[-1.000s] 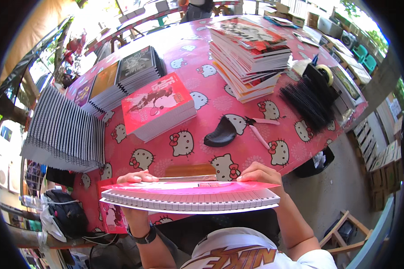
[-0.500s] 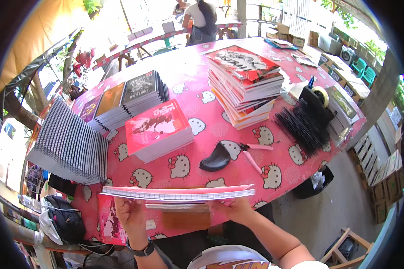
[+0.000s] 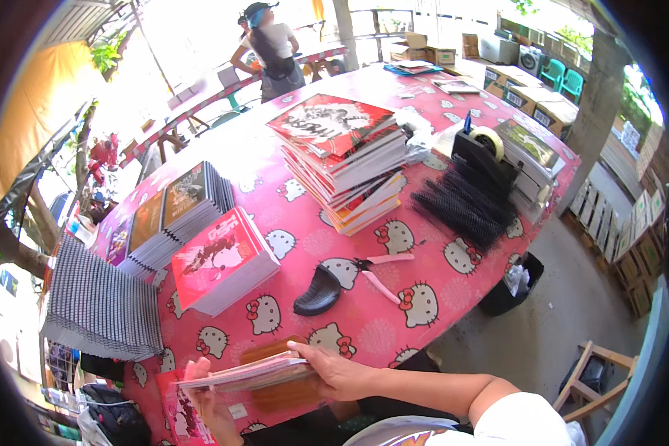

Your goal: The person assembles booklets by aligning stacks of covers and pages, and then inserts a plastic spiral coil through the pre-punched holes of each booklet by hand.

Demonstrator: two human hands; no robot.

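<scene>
A thin stack of book pages, seen nearly edge-on, is held between my two hands near the table's front edge. My left hand grips its left end, fingertips showing above the top edge. At the other end my right hand closes on it with the thumb on top. Beneath the pages lies a brown wooden board. A red-pink printed cover rests on the table by my left hand. Farther off are pink-handled pliers and a black curved piece.
A stack of pink-covered books stands at left, beside spiral-bound piles and dark-covered books. Mid-table rises a tall uneven stack of red covers. Black binding coils lie near a tape dispenser. A person stands beyond.
My view has shifted, so the table's things sit farther left. The page stack has tilted and moved lower left, and my right hand now shows its thumb over its top.
</scene>
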